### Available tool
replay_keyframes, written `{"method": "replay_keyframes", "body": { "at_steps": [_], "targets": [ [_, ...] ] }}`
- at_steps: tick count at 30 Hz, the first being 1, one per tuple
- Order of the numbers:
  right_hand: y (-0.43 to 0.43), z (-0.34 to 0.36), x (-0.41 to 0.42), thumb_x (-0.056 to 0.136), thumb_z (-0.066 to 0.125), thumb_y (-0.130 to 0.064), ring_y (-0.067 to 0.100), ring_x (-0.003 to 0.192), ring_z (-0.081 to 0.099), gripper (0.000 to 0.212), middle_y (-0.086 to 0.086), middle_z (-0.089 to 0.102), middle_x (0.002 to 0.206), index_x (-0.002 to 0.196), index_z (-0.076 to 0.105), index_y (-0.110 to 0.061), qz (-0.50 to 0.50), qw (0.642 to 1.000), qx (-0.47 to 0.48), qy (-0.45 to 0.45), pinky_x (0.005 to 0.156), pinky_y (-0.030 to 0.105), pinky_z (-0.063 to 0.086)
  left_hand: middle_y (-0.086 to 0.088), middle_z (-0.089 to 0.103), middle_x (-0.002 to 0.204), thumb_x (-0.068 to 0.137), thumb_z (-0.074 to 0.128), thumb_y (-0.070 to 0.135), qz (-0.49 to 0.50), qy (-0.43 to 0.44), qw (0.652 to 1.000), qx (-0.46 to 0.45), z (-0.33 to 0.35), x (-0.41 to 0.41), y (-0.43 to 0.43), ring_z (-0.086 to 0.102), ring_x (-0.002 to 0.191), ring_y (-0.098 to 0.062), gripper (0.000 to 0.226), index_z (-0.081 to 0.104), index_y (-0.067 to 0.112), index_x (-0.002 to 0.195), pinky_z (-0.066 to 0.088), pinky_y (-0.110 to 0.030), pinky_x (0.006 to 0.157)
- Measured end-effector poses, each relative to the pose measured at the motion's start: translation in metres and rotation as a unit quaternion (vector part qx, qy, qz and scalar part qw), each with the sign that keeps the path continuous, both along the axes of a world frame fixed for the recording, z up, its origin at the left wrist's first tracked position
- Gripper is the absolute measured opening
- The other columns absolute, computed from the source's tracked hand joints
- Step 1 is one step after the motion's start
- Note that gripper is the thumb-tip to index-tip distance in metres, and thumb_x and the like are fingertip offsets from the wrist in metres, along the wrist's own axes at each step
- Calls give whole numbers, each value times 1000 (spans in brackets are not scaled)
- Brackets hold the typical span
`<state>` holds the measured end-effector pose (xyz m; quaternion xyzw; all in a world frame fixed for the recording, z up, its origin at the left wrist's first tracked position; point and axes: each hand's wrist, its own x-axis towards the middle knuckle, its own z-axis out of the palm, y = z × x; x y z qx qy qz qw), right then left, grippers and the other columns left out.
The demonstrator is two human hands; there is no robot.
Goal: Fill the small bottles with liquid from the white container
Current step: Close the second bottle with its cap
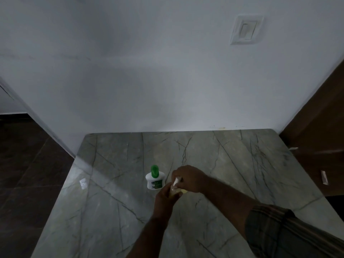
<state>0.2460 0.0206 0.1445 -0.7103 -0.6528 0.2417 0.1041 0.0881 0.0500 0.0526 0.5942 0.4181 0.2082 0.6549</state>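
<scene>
- Sleeve [279,226] of striped cloth is sitting nearest, at about 4 o'clock, on the right arm.
- Left hand [164,197] is reaching up from 6 o'clock and is wrapping around a small bottle [174,191]. The fingers are pressed around its pale yellow body, just below the middle of the view.
- Right hand [188,178] is coming in from 4 o'clock and is pinching the white tip [176,181] on top of that small bottle. I cannot tell if the tip is a cap or a nozzle, or if it is on tight.
- Something pale yellow is peeking out under the right hand. It may be a second small bottle, but it is too hidden to tell.
- White container [154,180] with a green cap [154,171] is standing upright just beside the hands, at about 9 o'clock from them. Its cap is looking closed, so no pouring is going on yet.
- Marble table [232,164] is lying under everything, and a wall switch [246,29] is sitting far off at 1 o'clock.
- Things that could go wrong: the room is dim and the tip is tiny, so it could be slipping from the pinch and rolling away. A hard squeeze by the left hand could be pushing liquid out. An elbow bump could be knocking the white container over.
</scene>
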Motion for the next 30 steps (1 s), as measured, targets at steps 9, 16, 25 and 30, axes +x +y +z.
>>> {"method": "replay_keyframes", "body": {
  "at_steps": [9, 16, 25, 30],
  "targets": [
    [-5, -23, -8, 78, 74, -38, 14, 78, 54, 35, 4, 62, 87, 95, 67, -9, -186, 982, 6, 27, 66, 24, 37, 21, 77, 96, 83, 80, 13, -6, 26, 998, 52, 0, 6, -7, 70, 90, 5, 41, 71, 52, 95, 55, -12, 74],
    [-32, -45, -20, 67, 77, -54, 10, 75, 67, 51, -6, 68, 94, 106, 61, -25, -252, 959, -20, 131, 64, 31, 59, -4, 75, 109, 85, 76, 7, 13, 14, 999, 44, -6, 5, -8, 72, 100, -19, 32, 71, 24, 111, 60, -27, 81],
    [-55, -74, -40, 79, 49, -67, 18, 94, 69, 50, -1, 73, 98, 109, 62, -28, -381, 917, 30, 110, 77, 29, 55, 15, 75, 110, 87, 75, 9, -55, 0, 997, 54, 2, 8, -20, 69, 104, -1, 43, 65, 34, 122, 56, -17, 86],
    [-82, -85, -26, 74, 71, -53, 13, 98, 67, 48, -5, 71, 103, 111, 63, -24, -380, 917, 33, 112, 78, 18, 46, 4, 65, 133, 87, 74, 3, -80, 13, 996, -31, -7, 5, -24, 63, 122, -11, 59, 54, 22, 139, 54, -40, 104]
  ]
}}
